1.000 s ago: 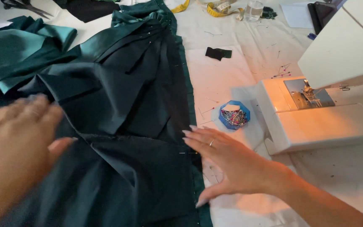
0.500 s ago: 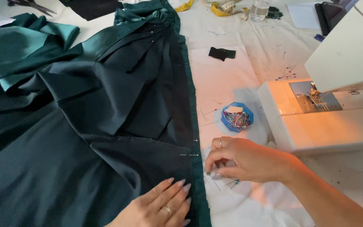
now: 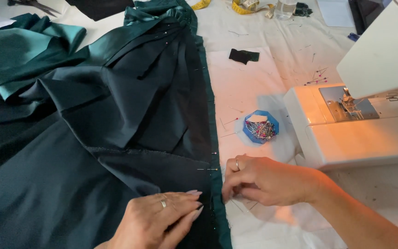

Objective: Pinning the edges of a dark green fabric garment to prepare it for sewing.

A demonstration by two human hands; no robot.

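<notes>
A large dark green satin garment (image 3: 116,115) lies spread over the table, pleated, with pins along its right edge. My left hand (image 3: 160,219) rests flat on the cloth near that edge, fingers together, a ring on one finger. My right hand (image 3: 259,180) is just right of the hem, fingers curled and pinched at the fabric edge near a pin (image 3: 208,169); whether it holds a pin I cannot tell.
A blue hexagonal pin dish (image 3: 260,127) full of pins sits right of the hem. A white sewing machine (image 3: 360,115) stands at the right, lamp lit. Loose pins, a black fabric scrap (image 3: 242,56), a yellow tape measure (image 3: 245,5) and scissors (image 3: 31,4) lie on the white table.
My left hand moved from the far left across the cloth to the hem. My right hand went from spread flat to curled fingers at the fabric edge.
</notes>
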